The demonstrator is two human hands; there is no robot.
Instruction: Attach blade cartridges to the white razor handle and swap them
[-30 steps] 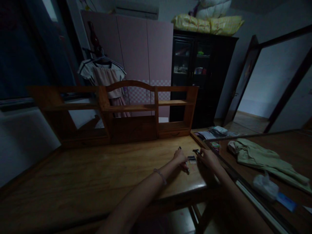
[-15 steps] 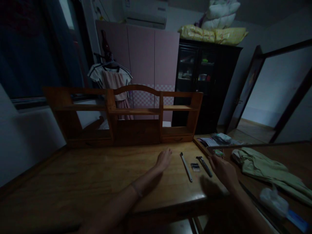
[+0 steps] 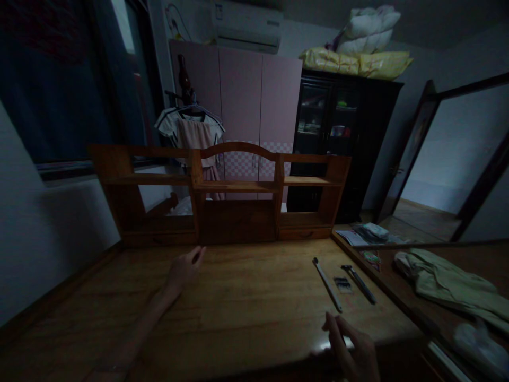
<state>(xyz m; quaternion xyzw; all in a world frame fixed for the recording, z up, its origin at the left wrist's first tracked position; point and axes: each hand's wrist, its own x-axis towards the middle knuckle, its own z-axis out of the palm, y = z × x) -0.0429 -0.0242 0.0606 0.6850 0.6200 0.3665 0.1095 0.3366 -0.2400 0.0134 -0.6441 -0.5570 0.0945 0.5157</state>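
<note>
My left hand (image 3: 183,271) is over the left middle of the wooden desk (image 3: 238,307), fingers loosely curved with a small gap between them and nothing in them. Low at the right, near the desk's front edge, my right hand (image 3: 352,345) is empty, its thumb and fingers apart. Just beyond it lies a toothbrush (image 3: 328,286) with a pale handle and dark head. A small clear packet (image 3: 342,285) with dark contents rests beside the brush. To the right of that is a razor (image 3: 361,286) with a dark handle. Neither hand touches these things.
A wooden shelf unit (image 3: 236,187) stands along the desk's back edge. Right of the desk, a lower brown surface holds a light green garment (image 3: 441,278), a white plastic bag (image 3: 481,339) and papers (image 3: 352,237). Beyond are a pink wardrobe (image 3: 240,95) and a black cabinet (image 3: 366,138).
My left hand has moved left, away from the toothbrush. My right hand has come from beside the razor down toward the front edge. The view has shifted slightly left.
</note>
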